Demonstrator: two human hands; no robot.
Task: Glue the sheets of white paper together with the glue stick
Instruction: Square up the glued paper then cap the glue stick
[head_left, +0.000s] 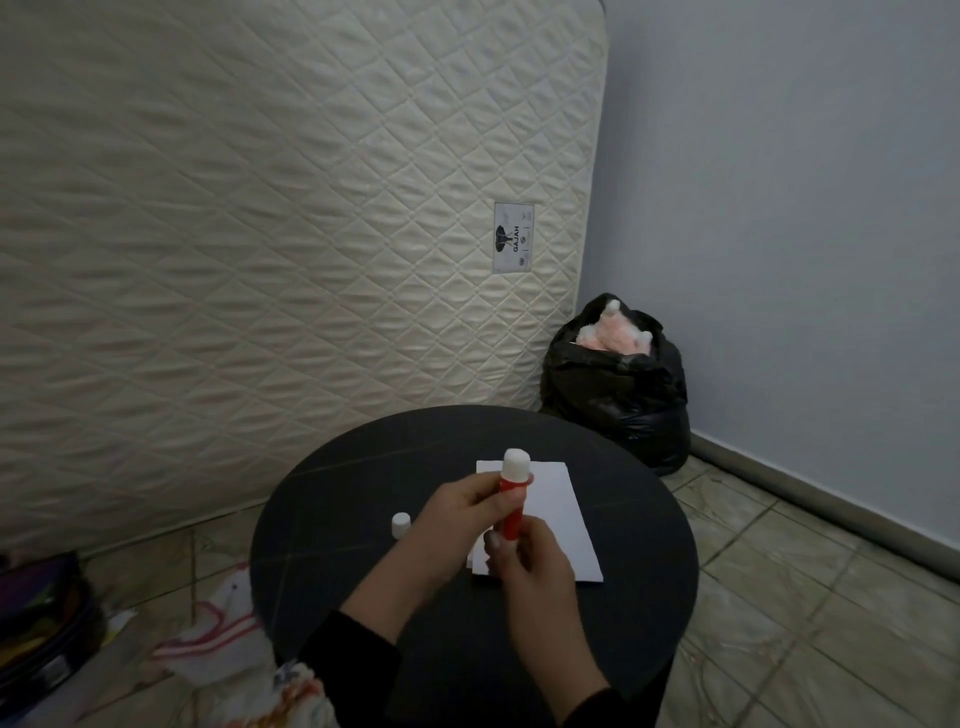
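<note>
A red glue stick (511, 493) with its white glue end up and uncapped is held upright over the round black table (363, 499). My left hand (452, 525) grips its upper body and my right hand (530, 566) pinches its base. The white cap (401, 524) stands on the table just left of my left hand. Sheets of white paper (558, 514) lie flat on the table behind and right of my hands, partly hidden by them.
A quilted mattress (291, 218) leans against the wall behind the table. A black bag (618, 384) with a pink plush sits in the corner at right. Cloth (218, 634) and a dark bag (41, 613) lie on the tiled floor at left.
</note>
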